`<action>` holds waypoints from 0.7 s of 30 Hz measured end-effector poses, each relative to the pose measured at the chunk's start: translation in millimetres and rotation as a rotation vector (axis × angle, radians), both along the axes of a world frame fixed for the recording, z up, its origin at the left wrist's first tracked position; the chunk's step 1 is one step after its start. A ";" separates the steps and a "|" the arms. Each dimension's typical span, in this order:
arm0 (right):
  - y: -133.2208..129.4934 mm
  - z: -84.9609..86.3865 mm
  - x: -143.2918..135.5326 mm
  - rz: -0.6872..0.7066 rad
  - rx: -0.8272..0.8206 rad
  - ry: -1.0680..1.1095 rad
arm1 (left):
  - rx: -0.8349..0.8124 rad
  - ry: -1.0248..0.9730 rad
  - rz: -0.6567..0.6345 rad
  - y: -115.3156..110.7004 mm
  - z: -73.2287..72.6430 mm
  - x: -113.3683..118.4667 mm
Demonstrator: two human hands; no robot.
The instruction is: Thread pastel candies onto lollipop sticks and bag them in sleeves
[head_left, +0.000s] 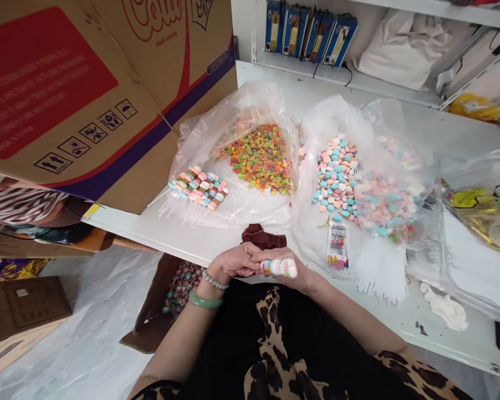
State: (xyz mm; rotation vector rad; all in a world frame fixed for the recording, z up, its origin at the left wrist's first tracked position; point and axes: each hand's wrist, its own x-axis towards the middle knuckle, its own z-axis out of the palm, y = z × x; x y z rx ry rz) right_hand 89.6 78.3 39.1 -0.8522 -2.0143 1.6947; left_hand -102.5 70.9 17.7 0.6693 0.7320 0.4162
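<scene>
Both hands meet at the table's front edge, in front of my body. My left hand, with a beaded and a green bracelet on its wrist, is closed against my right hand. A short stack of pastel candies with a white end shows between them, gripped in my right hand. What the left fingers hold is hidden. Just behind the hands lies a dark brown cloth. Finished-looking candy sticks lie to the left on clear plastic, beside a bag of coloured rings. Pastel oval candies fill another bag.
A large cardboard box stands at the left. White sticks, a printed packet and a clear bin are on the right. Below the table edge, an open carton holds wrapped items. Shelves stand behind.
</scene>
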 end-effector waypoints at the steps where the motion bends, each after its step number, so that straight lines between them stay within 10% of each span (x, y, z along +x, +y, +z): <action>1: -6.5 0.5 -3.3 -0.003 0.173 -0.043 | -0.003 0.013 -0.039 1.4 1.2 -8.1; 7: -9.8 5.9 -28.6 0.210 0.653 -0.225 | 0.339 0.343 -0.109 4.5 44.3 -39.5; 12: 34.9 16.5 -66.0 -0.128 0.137 -0.152 | 0.716 0.759 0.790 -20.2 61.6 -11.5; 16: 45.4 15.0 -88.6 -0.258 -0.268 -0.022 | 0.554 0.614 1.192 -30.9 36.9 1.2; 18: 36.2 8.7 -89.1 -0.233 -0.331 0.072 | 0.284 0.320 1.119 -33.3 22.2 -6.7; 21: 18.1 -2.8 -80.8 -0.210 -0.283 0.135 | -0.073 -0.029 0.658 -38.7 5.9 -24.7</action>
